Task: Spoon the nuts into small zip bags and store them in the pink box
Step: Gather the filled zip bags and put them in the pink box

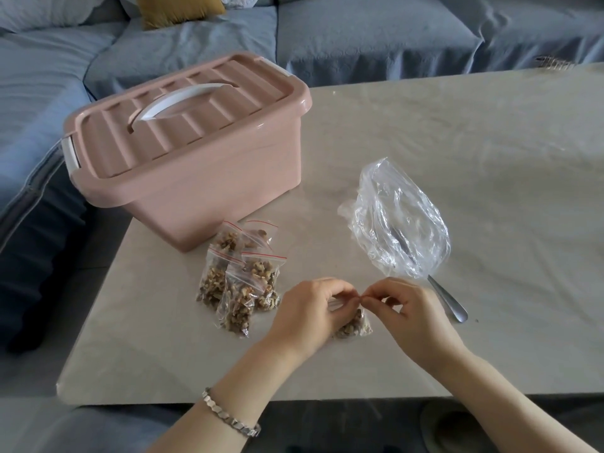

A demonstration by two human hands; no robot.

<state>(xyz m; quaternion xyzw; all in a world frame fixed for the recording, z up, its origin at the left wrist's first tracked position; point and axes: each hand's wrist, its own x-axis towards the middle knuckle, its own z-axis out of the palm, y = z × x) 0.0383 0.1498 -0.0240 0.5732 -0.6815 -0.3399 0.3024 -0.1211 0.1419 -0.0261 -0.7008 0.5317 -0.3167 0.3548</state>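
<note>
I see the left hand (307, 313) and right hand (416, 313) both pinching the top of a small clear zip bag of walnut pieces (354, 325), just front-right of the closed pink plastic box (196, 171).

Pink box (196, 178), white handle (183, 101); blue-grey sofa (359, 37); mustard cushion (176, 8); red-striped zip bags (242, 282).

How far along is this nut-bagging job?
Done: several filled bags lie piled by the pink box, and the big clear bag looks empty, the spoon lying at it. In hand: the left hand and right hand pinch the top of one more bag of nuts. Left: storing them; every visible bag lies outside and the lid is on.
</note>
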